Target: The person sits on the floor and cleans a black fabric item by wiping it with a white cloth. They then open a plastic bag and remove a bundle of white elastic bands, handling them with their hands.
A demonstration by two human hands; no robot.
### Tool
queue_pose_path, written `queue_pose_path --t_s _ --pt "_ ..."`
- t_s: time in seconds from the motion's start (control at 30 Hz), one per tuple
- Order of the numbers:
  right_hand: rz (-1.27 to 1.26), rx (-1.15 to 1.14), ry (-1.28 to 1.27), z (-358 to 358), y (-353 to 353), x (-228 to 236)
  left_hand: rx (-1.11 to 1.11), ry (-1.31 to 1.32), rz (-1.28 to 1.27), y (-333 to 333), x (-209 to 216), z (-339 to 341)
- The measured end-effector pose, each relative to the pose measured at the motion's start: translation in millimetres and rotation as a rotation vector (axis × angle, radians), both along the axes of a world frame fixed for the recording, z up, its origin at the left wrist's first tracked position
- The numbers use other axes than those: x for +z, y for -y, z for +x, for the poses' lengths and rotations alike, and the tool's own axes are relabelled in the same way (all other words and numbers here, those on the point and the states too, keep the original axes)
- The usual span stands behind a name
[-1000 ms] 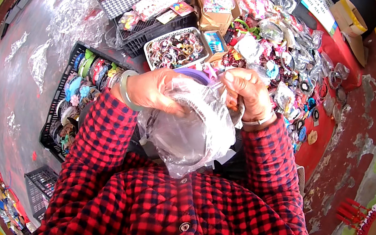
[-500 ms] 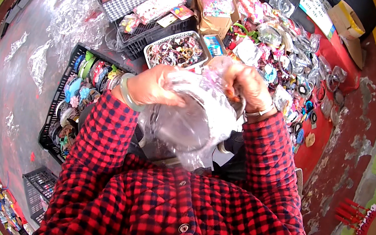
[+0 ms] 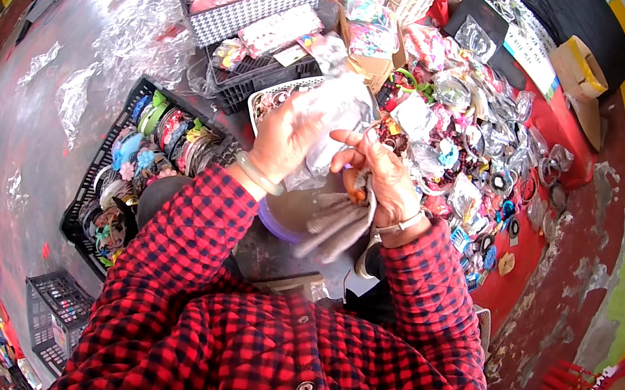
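My left hand is raised in front of me, its fingers closed on a crumpled clear plastic bag that is partly blurred. Just right of it, my right hand grips a greyish-brown cloth glove, whose fingers hang down. Some of my right fingers point toward the bag. A small orange piece shows at the glove's upper end; I cannot make out what it is. Beneath the hands sits a round purple-rimmed basin, partly covered by the glove and my arm.
A black crate of headbands stands at left. A white basket lies behind the bag, with stacked dark crates beyond. Packaged hair accessories cover the red sheet at right. A cardboard box stands behind.
The plastic bag, spread between both hands before, is now bunched higher up by my left hand. The glove and basin have come into sight, and my right hand has moved lower.
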State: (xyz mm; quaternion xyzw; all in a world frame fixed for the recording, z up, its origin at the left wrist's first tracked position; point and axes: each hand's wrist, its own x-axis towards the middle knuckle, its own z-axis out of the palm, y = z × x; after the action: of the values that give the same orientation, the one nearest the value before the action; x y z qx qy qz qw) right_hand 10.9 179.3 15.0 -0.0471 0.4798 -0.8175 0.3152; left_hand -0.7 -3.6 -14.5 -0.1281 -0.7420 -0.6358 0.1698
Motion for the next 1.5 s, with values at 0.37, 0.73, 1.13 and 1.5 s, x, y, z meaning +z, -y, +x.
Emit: queue_pose_path --t_s 0.37,0.73,1.13,1.5 --pt "0.066 -0.432 0.118 -0.8 3.0 -7.1 -0.144 -0.364 -0.375 -13.3 8.1 15.7" --pt "0.310 -0.449 -0.187 -2.3 9.8 -29.6 -0.336 0.213 0.102 -13.1 -8.0 7.0" --pt "0.831 -0.414 -0.470 -0.9 16.5 -25.3 -0.091 -0.299 -0.834 -11.1 10.1 14.0" --pt "0.345 -0.401 -0.116 -9.2 10.9 -25.2 -0.202 0.065 0.094 -2.4 -13.6 4.9"
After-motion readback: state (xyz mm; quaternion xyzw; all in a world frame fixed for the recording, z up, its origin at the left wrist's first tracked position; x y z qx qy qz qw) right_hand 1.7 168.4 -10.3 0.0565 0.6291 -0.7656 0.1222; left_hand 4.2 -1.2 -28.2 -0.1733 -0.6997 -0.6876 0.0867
